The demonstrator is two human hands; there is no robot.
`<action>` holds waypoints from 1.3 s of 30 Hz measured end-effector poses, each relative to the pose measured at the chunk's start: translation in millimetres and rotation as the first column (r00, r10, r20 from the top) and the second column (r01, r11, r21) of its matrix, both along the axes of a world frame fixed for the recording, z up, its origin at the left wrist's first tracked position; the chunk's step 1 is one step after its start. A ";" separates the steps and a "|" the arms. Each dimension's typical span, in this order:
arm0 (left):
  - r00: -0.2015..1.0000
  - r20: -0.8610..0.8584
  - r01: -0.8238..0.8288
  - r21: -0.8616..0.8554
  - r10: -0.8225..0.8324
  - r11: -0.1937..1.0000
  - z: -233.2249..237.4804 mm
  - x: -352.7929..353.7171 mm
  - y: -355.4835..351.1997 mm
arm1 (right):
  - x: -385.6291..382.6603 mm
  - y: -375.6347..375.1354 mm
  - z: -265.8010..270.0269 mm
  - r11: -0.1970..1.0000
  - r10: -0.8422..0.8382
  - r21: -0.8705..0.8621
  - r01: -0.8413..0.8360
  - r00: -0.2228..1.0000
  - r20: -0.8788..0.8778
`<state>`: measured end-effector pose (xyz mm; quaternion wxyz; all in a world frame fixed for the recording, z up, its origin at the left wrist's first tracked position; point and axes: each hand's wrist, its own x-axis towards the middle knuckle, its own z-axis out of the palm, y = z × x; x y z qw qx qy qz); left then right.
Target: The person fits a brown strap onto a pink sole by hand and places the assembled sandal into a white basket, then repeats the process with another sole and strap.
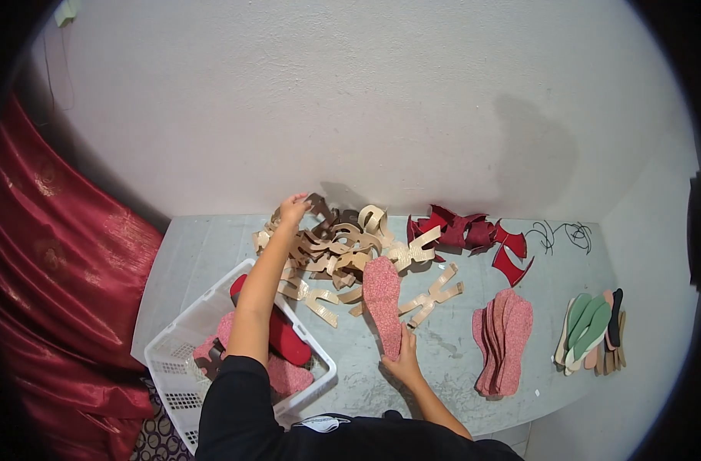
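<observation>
My right hand [402, 361] grips the heel end of a pink speckled insole [382, 296], held toe-up over the middle of the table. At the back, my left hand [293, 209] pinches the edge of a dark brown shoe strap [318, 209] at the top of a heap. Around it lie many tangled beige and tan straps [343, 250]. Two beige cut straps, one forked strap [312, 298] and another [433, 296], lie flat in front of the heap.
A white plastic basket [254, 265] with red and pink soles [290, 338] stands at the left, under my left arm. Right of the heap are red upper pieces [462, 230] and black cords [561, 237]. Stacked pink insoles [508, 342] and green and cream insoles [588, 326] lie further right.
</observation>
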<state>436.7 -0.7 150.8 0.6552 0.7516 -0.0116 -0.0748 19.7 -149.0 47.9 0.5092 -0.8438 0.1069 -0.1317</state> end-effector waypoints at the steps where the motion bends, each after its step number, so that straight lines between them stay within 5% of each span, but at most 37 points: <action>1: 1.000 0.003 0.019 -0.006 -0.019 1.000 11.7 -5.3 2.9 | -3.9 -0.2 0.7 1.000 0.005 0.002 -0.005 1.000 0.004; 2: 1.000 0.008 0.015 -0.006 -0.015 1.000 22.3 -12.0 3.6 | -7.3 -0.8 2.0 1.000 0.019 -0.014 -0.018 1.000 0.020; 4: 0.993 -0.067 0.073 -0.332 -0.101 0.940 43.6 -29.9 1.3 | -16.3 -3.0 7.0 0.999 0.033 -0.031 -0.032 0.999 0.042; 14: 0.955 -0.137 0.133 -0.593 -0.262 0.794 99.8 -198.2 -32.2 | -56.5 -12.0 24.8 0.990 -0.023 -0.136 0.034 0.996 0.086; 20: 0.939 -0.236 0.069 -0.580 -0.249 0.812 68.5 -301.8 -53.2 | -80.4 -16.0 37.4 0.965 -0.010 -0.261 0.036 0.995 0.100; 27: 0.935 -0.184 0.176 -0.503 -0.304 0.846 7.6 -415.4 -82.2 | -104.1 -33.4 31.1 0.956 -0.040 -0.281 0.086 0.985 0.165; 35: 0.776 -0.213 0.414 -0.538 -0.593 0.734 -16.5 -445.7 -112.8 | -120.3 -48.3 17.4 0.979 -0.021 -0.197 0.056 0.984 0.176; 39: 0.727 -0.324 0.376 -0.550 -0.606 0.746 -8.4 -448.6 -128.4 | -126.6 -50.1 1.2 0.988 -0.009 -0.153 0.027 0.993 0.116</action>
